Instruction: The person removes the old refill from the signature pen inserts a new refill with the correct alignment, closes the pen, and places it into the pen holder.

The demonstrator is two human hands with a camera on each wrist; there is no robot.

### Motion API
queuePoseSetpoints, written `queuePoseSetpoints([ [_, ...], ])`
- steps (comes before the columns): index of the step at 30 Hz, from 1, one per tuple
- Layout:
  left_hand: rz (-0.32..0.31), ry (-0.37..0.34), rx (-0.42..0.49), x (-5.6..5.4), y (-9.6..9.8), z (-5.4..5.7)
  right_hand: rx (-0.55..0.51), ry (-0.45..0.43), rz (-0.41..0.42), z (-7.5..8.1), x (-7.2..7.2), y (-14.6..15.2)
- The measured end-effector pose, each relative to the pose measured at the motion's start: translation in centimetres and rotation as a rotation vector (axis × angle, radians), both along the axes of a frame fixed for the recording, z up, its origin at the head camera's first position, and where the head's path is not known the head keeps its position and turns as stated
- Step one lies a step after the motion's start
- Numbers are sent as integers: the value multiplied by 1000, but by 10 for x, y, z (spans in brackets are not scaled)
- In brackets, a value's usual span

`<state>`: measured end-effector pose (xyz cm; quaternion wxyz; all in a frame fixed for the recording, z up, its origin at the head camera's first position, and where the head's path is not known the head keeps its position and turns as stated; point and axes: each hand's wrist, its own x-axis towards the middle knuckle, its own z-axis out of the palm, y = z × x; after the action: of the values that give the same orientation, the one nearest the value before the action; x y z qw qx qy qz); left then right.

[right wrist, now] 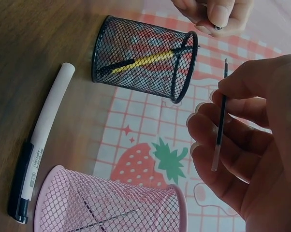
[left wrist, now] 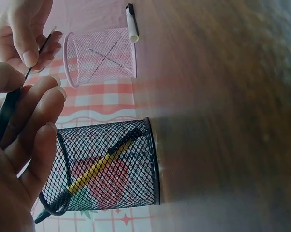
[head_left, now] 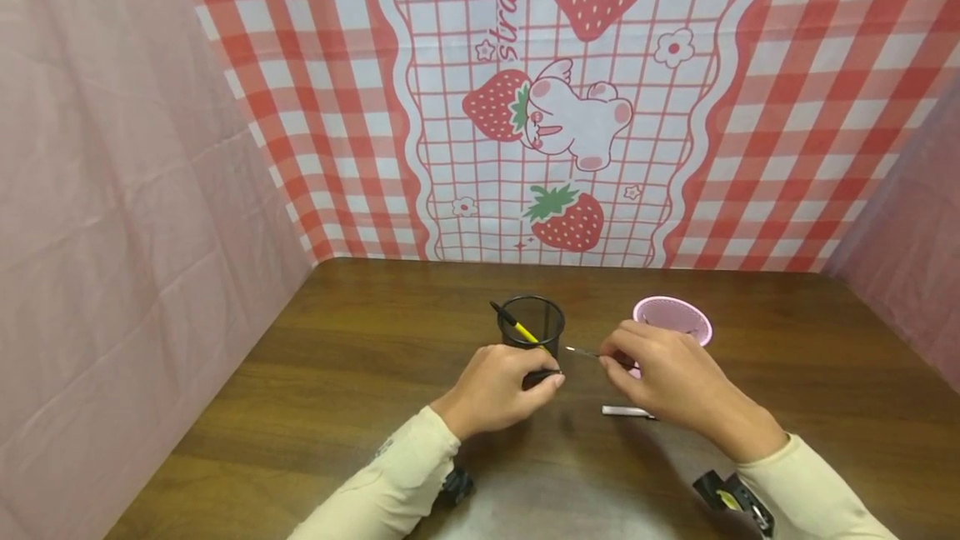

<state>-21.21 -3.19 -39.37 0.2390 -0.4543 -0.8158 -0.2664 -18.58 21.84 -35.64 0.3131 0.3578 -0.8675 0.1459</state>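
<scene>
Refill (right wrist: 220,116) was in my right hand (head_left: 667,365), barrel (left wrist: 8,113) in my left hand (head_left: 495,386)!

And there it was: my right thumb and fingers pinched the slim refill, its dark length running down to a clear end, its metal tip pointed across at my left hand! The left thumb and fingers were curled round the dark pen barrel, near that tip but apart from it, both hands up above the brown table (head_left: 337,373)!

Just behind my left hand stood the black mesh cup (right wrist: 150,79), upright, with a yellow-and-black pen (head_left: 521,327) leaning inside it, one end poking out past the rim! Over on the right, partly covered by my right hand in the head view, the pink mesh cup (right wrist: 157,208) stood too, two thin dark rods (left wrist: 104,58) crossed within!

And on the wood near that pink cup, flat on its side, lay a white pen (right wrist: 48,116) with a black clip, neither hand touching it
</scene>
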Motion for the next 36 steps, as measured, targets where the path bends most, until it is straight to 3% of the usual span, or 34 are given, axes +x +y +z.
queuePoseSetpoints([
  [36, 2, 24, -11, 1, -1, 2, 109, -108, -96, -3, -3, 4],
])
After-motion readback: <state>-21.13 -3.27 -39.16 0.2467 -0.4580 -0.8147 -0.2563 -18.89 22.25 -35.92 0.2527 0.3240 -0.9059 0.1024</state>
